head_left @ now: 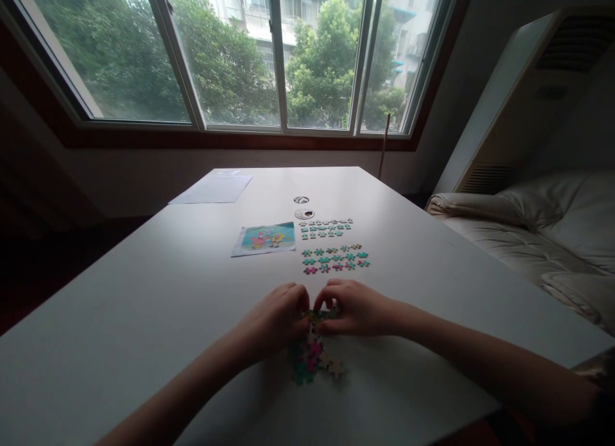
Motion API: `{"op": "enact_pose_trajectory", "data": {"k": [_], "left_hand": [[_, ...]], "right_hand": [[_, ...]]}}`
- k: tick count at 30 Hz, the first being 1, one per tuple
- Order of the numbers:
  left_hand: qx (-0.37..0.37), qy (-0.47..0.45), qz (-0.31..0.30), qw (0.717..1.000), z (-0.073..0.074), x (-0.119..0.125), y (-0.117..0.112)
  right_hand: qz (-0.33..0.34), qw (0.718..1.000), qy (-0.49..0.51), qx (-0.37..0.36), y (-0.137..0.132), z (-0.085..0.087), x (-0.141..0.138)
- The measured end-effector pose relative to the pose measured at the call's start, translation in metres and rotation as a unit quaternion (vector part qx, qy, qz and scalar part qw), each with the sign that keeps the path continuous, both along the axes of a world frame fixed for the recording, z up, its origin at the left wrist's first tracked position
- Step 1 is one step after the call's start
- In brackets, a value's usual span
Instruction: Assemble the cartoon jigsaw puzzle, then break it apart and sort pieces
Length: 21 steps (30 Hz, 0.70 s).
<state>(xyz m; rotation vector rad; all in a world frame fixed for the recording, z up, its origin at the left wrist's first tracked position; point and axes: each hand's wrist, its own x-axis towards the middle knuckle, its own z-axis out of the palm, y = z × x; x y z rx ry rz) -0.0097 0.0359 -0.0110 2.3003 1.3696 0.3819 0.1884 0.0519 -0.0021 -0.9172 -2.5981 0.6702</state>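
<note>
A loose heap of jigsaw puzzle pieces (313, 357), in green, pink and cream, lies on the white table near me. At its far end my left hand (287, 309) is closed, the fingers curled in against the pieces; what its fingertips pinch is hidden. My right hand (350, 309) comes in from the other side, thumb and fingers bent together on a puzzle piece (331, 313). The fingertips of both hands almost meet. Beyond them, more puzzle pieces (336, 258) are laid flat in several rows, with a gap between two groups.
Left of the rows lies a picture sheet (266, 238) with cartoon figures. Two round items (304, 214) sit farther back on the table (144, 292). White paper (211, 188) rests at the far left corner. A sofa (519, 234) stands along the right side.
</note>
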Motion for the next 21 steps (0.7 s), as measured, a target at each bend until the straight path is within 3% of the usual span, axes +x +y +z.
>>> {"op": "enact_pose_trajectory", "data": {"k": [6, 11, 21], "left_hand": [[-0.002, -0.032, -0.032, 0.999, 0.005, 0.002, -0.002], [0.017, -0.056, -0.053, 0.997, 0.006, 0.0, -0.001], [0.034, -0.096, 0.009, 0.995, 0.016, 0.001, -0.001]], "right_hand": [[-0.023, 0.999, 0.047, -0.002, -0.001, -0.005, -0.005], [0.005, 0.998, 0.054, -0.011, 0.0, -0.004, -0.002], [-0.048, 0.991, 0.106, -0.068, 0.007, -0.001, -0.001]]}}
